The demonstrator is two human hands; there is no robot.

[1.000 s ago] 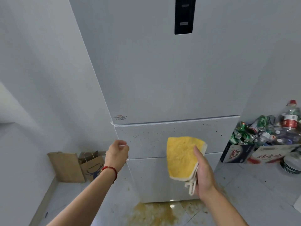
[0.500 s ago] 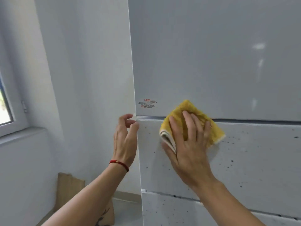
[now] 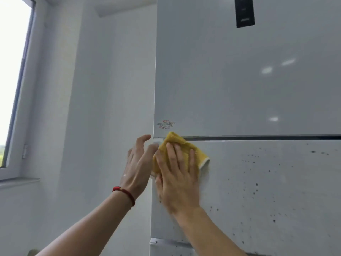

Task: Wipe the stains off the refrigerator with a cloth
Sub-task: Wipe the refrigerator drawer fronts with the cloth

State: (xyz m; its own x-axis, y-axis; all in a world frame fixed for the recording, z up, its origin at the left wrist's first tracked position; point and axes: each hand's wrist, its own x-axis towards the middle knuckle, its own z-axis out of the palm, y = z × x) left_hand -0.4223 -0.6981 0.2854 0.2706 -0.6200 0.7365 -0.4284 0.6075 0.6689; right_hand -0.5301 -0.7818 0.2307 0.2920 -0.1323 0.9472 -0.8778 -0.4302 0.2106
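Observation:
The white refrigerator (image 3: 239, 80) fills the right half of the view. Its middle drawer front (image 3: 267, 191) is speckled with dark stains, densest toward the right. My right hand (image 3: 177, 180) lies flat on a folded yellow cloth (image 3: 175, 143), pressing it against the drawer's upper left corner, just under the gap below the top door. My left hand (image 3: 138, 163), with a red string at the wrist, rests with fingers apart on the refrigerator's left edge, touching the cloth's side and holding nothing.
A black control panel (image 3: 244, 12) sits high on the top door, and a small red-printed sticker (image 3: 166, 124) at its lower left corner. A white wall (image 3: 101, 108) stands left of the refrigerator, with a window (image 3: 11, 80) and sill further left.
My right hand brought the cloth from in front of the drawers up onto the middle drawer, then slid it left to the corner. My left hand opened against the refrigerator's edge. The view tilted upward.

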